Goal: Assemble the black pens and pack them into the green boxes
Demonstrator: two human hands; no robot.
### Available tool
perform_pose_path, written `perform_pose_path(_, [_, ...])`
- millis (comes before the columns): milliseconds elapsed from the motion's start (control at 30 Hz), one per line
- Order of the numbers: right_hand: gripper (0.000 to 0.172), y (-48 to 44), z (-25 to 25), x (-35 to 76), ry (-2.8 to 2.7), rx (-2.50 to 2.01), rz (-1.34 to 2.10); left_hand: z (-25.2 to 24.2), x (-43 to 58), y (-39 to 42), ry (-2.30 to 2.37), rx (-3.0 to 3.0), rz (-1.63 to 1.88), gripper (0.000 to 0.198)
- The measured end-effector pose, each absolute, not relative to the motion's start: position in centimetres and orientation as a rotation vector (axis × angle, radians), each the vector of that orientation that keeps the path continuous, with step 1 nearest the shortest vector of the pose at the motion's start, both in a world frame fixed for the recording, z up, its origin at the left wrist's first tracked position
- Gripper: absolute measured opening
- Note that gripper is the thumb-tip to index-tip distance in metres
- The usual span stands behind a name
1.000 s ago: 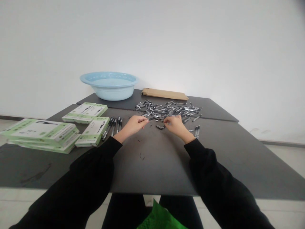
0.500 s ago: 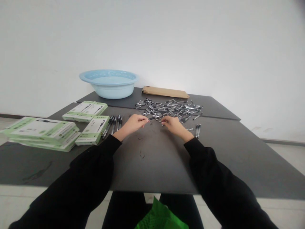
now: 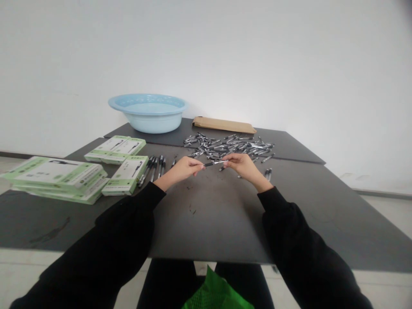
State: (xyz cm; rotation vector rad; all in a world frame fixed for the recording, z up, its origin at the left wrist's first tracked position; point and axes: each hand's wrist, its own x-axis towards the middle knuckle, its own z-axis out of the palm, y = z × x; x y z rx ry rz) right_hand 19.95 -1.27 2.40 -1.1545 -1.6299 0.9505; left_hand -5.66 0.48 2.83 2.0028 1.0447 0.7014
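A pen with a dark section and a clear, silvery section spans the gap between my hands, just above the table. Its dark end is pinched in the fingertips of my left hand. At the opposite end, the thumb and fingers of my right hand close on the clear part. Right behind them spreads a loose pile of pen parts, black and clear. Several black-capped pens lie side by side to the left of my left hand. Two short pen pieces lie by my right wrist.
Green-and-white pen boxes are stacked at the left, with more boxes behind and a single box beside them. A light blue basin and a flat brown cardboard piece stand at the back of the dark table.
My right hand has moved slightly right and up from the edge of the pile and now meets the pen in my left hand. More of the pen shows between the hands.
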Motion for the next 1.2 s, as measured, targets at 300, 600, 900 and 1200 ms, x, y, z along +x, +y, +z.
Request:
perform_pose_path(300, [0.027, -1.77, 3.01, 19.72, -1.672, -1.183, 0.847, 3.08, -5.73, 0.35, 1.014, 1.950, 0.765, 0.037])
perform_pose_path(600, [0.028, -1.93, 3.41, 19.90, -1.641, -1.196, 0.862, 2.99, -5.80, 0.43, 0.997, 1.950, 0.748, 0.037])
perform_pose_path(900, [0.026, -1.88, 2.99, 19.89, -1.665, -1.155, 0.910, 2.75, -5.54, 0.32, 0.967, 1.950, 0.708, 0.039])
perform_pose_path(1200, [0.022, -2.06, 2.69, 19.25, -1.757, -1.135, 0.906, 2.45, -5.44, 0.40, 0.924, 2.000, 0.659, 0.038])
